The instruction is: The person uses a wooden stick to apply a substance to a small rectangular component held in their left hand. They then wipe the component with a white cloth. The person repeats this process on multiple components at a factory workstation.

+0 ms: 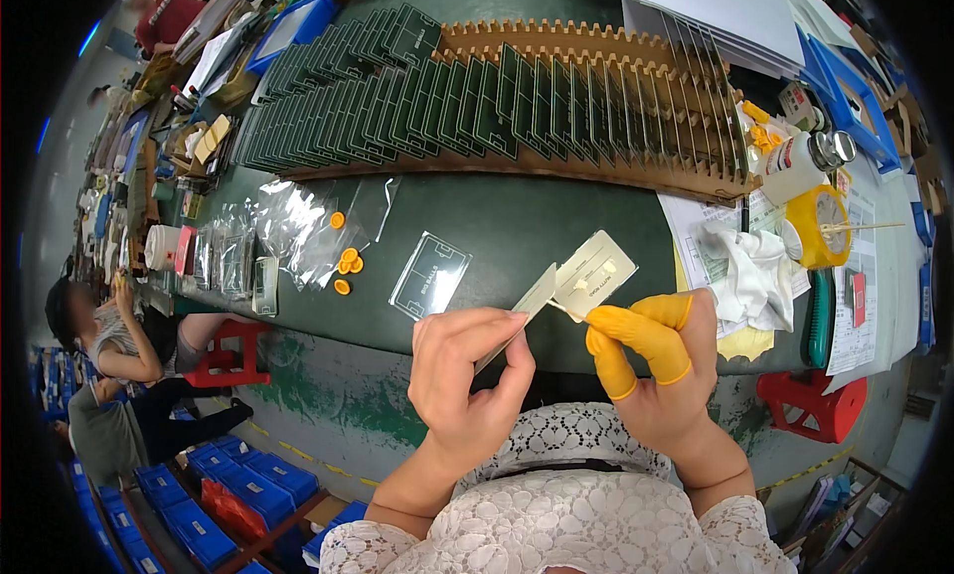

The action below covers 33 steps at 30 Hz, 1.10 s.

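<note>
My left hand pinches a thin flat card between thumb and fingers, tilted nearly edge-on. On my right hand, yellow finger cots cover the thumb and several fingers. Its fingertips close on a thin pale stick, whose tip is at or very near the held card; contact is hard to tell. Just beyond lies a cream card with small raised marks on the green table. Left of it, a dark green card with white lines lies flat, shiny as if under film.
A long wooden slotted rack full of dark green cards spans the back. Orange finger cots and clear plastic bags lie left. At right are a crumpled white cloth, a white bottle and a yellow container.
</note>
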### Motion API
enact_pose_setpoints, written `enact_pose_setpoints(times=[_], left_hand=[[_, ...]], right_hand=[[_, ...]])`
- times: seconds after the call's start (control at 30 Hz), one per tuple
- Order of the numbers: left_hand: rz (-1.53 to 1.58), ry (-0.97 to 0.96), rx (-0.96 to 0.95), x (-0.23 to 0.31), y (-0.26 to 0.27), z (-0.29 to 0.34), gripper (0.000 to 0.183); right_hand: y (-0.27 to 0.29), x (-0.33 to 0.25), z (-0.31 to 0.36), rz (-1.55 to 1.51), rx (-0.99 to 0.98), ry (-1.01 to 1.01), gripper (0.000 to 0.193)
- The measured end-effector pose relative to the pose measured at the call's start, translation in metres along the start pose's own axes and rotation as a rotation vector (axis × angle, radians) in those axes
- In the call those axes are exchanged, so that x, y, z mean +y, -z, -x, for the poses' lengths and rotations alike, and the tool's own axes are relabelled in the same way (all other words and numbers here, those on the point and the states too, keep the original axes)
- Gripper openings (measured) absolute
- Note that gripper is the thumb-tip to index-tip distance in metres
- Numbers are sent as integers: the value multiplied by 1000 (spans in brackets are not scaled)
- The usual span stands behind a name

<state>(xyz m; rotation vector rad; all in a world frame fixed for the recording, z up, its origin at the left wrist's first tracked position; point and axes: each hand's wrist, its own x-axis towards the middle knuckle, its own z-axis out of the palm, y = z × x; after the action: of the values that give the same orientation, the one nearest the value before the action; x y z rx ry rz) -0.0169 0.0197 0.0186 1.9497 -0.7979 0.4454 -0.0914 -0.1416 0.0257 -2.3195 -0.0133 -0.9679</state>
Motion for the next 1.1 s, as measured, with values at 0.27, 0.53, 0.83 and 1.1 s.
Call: enact_pose_setpoints(times=[0.27,0.53,0.83,1.1], left_hand=[[78,315,122,-18,10,-1,25],[428,670,139,-12,18,-14,33],[456,697,107,-10,15,-13,37],[246,381,93,-15,5,2,40]], right_hand=[[9,31,15,160,-132,-74,26],[-4,47,29,250,-266,-41,24],[-7,48,29,284,-314,-54,25],[-1,41,20,151,-222,-120,23]])
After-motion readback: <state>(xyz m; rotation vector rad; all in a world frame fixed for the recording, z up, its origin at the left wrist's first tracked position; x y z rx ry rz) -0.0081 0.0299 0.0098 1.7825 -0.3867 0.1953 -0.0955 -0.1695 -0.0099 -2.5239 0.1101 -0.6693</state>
